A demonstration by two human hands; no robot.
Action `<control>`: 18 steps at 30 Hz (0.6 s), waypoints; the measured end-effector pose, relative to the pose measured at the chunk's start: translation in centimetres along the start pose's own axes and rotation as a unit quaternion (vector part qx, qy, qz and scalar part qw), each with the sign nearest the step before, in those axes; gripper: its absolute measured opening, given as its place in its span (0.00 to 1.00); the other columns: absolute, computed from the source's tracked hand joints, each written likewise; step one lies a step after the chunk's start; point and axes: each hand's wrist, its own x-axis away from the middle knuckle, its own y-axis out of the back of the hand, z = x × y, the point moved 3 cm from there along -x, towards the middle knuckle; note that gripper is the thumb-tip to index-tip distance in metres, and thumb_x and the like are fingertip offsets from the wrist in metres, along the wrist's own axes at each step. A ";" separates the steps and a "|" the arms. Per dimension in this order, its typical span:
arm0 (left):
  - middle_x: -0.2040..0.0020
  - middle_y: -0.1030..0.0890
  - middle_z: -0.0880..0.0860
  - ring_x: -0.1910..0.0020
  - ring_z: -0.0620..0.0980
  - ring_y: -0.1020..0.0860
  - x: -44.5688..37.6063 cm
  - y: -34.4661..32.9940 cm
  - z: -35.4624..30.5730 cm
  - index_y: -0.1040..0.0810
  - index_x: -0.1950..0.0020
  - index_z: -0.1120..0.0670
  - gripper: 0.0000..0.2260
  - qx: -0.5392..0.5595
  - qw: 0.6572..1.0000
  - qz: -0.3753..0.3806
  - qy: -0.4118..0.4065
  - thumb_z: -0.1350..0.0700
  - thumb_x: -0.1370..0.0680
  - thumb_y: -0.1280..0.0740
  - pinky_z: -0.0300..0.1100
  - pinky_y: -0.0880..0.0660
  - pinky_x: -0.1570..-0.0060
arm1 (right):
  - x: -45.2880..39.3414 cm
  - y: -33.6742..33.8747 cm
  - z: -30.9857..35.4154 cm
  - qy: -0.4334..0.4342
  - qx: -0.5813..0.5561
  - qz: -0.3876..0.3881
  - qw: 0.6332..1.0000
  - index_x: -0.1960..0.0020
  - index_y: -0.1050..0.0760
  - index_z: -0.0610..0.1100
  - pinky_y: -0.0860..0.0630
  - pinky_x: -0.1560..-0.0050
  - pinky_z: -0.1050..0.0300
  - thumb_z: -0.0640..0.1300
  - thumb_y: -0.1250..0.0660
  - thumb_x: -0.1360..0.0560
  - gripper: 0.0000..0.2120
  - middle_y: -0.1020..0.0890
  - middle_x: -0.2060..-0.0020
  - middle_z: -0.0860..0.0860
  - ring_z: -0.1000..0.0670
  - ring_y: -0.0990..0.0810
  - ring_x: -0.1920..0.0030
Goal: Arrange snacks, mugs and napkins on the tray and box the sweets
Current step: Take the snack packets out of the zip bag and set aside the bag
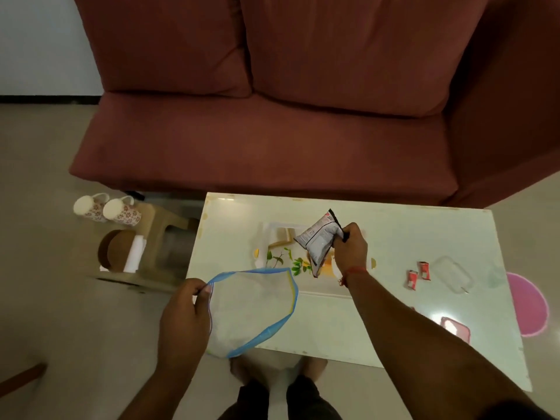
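While held, snack packet [319, 241] tilted, top up-right

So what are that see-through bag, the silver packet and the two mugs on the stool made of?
The bag in the left hand looks like thin clear plastic film with a blue zip edge: the table shows through it. The packet in the right hand seems to be foil-lined plastic, silvery, crinkled and printed. The mugs look like glazed ceramic, white with a red flower pattern, though that is a guess.
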 end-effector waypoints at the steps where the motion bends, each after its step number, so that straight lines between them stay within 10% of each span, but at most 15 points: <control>1: 0.60 0.21 0.47 0.60 0.51 0.21 -0.1 -0.2 0.4 0.26 0.55 0.48 0.05 0.007 1.000 -0.004 0.009 0.53 0.19 0.38 0.49 0.24 0.60 | -0.5 -1.1 -1.0 -0.014 0.008 0.008 1.000 0.57 0.32 0.41 0.34 0.68 0.61 0.34 0.38 0.23 0.06 0.24 0.64 0.49 0.50 0.29 0.64; 7: 0.57 0.19 0.45 0.60 0.52 0.18 -0.4 -1.9 1.7 0.27 0.55 0.44 0.05 0.048 0.999 0.001 0.025 0.49 0.19 0.38 0.56 0.20 0.59 | -2.8 -3.2 -7.8 -0.124 0.046 0.031 0.991 0.52 0.26 0.43 0.30 0.59 0.58 0.36 0.37 0.24 0.03 0.19 0.55 0.44 0.42 0.21 0.52; 11: 0.57 0.19 0.44 0.61 0.51 0.18 -0.2 -3.0 0.8 0.28 0.55 0.44 0.05 0.062 0.998 0.012 0.010 0.49 0.19 0.38 0.57 0.19 0.59 | -3.2 -0.8 -10.8 -0.148 0.110 0.106 0.977 0.31 0.31 0.41 0.31 0.45 0.57 0.37 0.36 0.22 0.20 0.24 0.34 0.43 0.40 0.25 0.36; 18: 0.59 0.20 0.43 0.61 0.49 0.19 -0.2 -3.5 -1.7 0.27 0.56 0.44 0.05 0.088 0.993 0.065 -0.034 0.49 0.20 0.37 0.56 0.19 0.60 | 3.2 2.8 -7.9 0.061 0.063 0.279 0.956 0.25 0.37 0.48 0.34 0.35 0.64 0.30 0.33 0.26 0.33 0.32 0.29 0.53 0.54 0.33 0.28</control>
